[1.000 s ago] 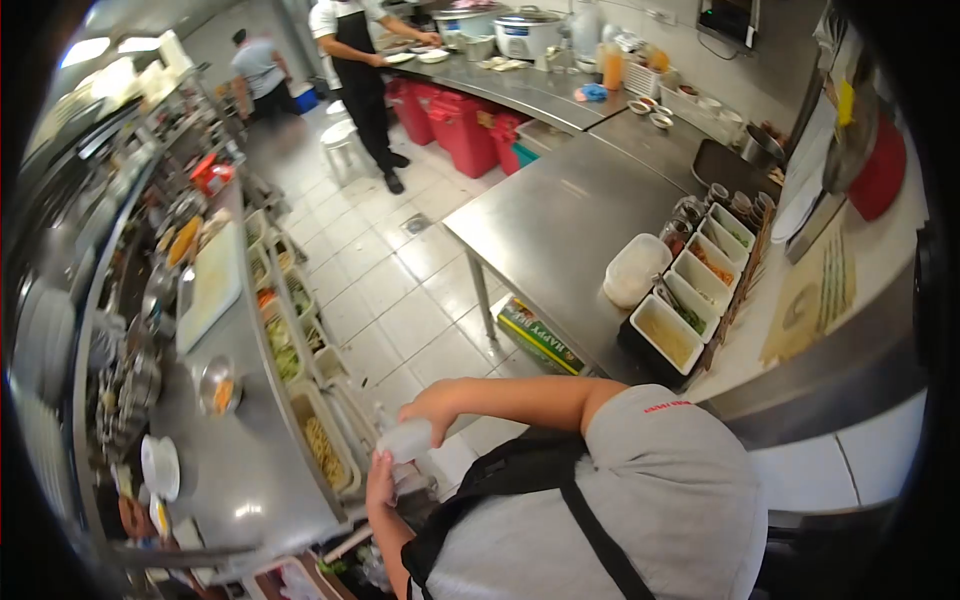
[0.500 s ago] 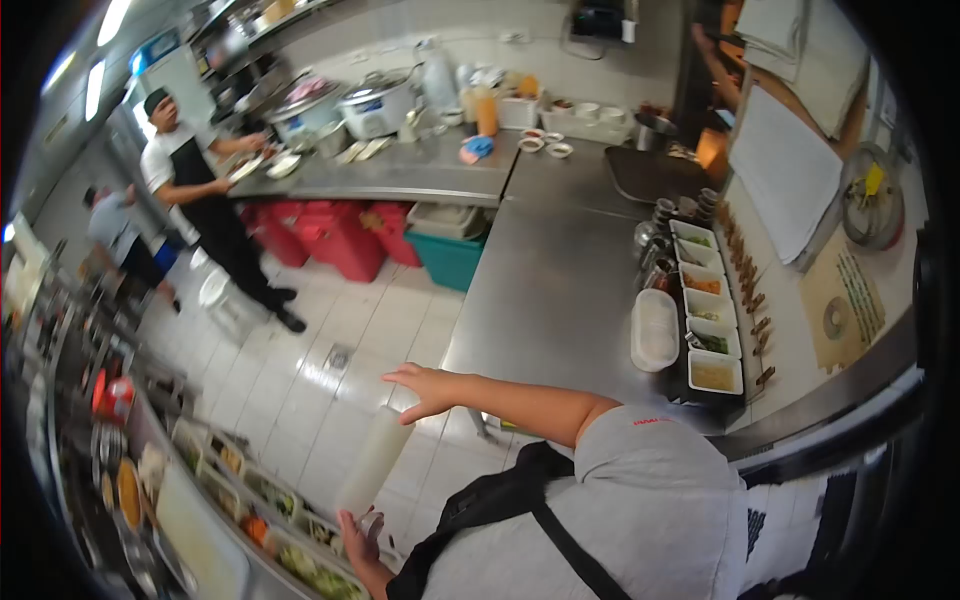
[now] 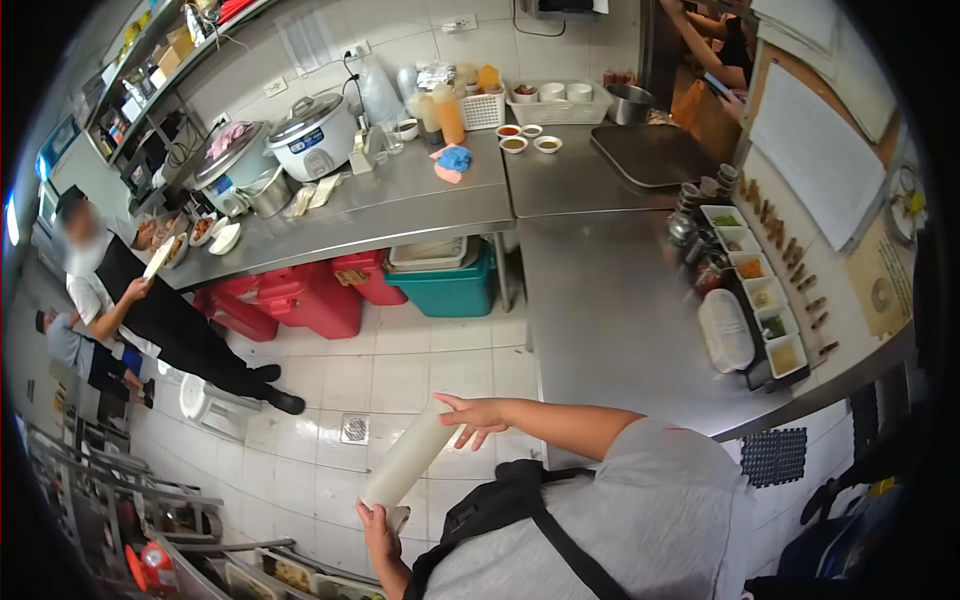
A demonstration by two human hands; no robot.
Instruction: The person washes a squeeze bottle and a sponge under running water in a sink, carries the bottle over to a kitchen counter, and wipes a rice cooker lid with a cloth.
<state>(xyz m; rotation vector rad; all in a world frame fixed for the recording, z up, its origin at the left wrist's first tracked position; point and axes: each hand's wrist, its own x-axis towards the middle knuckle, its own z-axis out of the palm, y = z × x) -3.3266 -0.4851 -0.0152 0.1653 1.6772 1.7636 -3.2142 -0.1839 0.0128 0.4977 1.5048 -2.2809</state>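
Observation:
A pale, translucent roll (image 3: 408, 458), probably plastic wrap, slants through the air above the floor between my two hands. My right hand (image 3: 476, 416) is at its upper end, with the thumb along the top and the fingers bent over the side. Around the lower end, my left hand (image 3: 380, 535) is closed, and some of its fingers are hidden. A small greyish piece shows beside that palm, too blurred to name.
To the right stands a steel counter (image 3: 610, 300) with a lidded white container (image 3: 725, 330) and a row of topping tubs (image 3: 750, 268). A co-worker (image 3: 130, 270) holds a pale plate at the far counter. Red bins (image 3: 310, 300) and a teal tub (image 3: 450, 285) sit below.
My view has swung left to right, bringing the far counter nearer. My right hand has closed from spread fingers onto the roll's upper end. The co-worker has lifted a plate.

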